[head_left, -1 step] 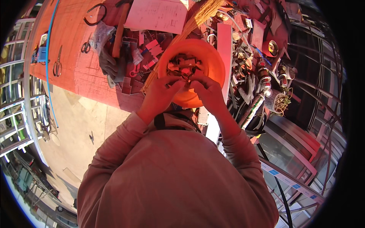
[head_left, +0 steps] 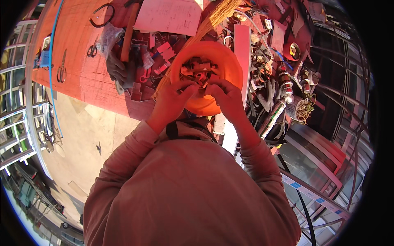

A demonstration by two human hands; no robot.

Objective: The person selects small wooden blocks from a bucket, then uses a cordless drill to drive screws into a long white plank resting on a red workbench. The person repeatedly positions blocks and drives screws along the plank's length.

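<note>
An orange plastic bucket stands in front of me, holding a heap of small metal-looking pieces. Over its near side, my left hand has thumb and forefinger pinched together. Close beside it on the right, my right hand is pinched in the same way, its fingertips almost meeting the left ones. Something small and dark seems to lie between the fingertips, but its kind cannot be made out. Both forearms come up from below in long sleeves.
Left of the bucket, brackets and offcuts lie on the red table, with a hammer, a glove, scissors and a paper sheet. A straw broom lies behind. Cluttered tools and scrap crowd the right.
The fingers of my right hand have shifted slightly over the bucket, and a little more of the heap shows. Both hands stay pinched; everything else looks the same.
</note>
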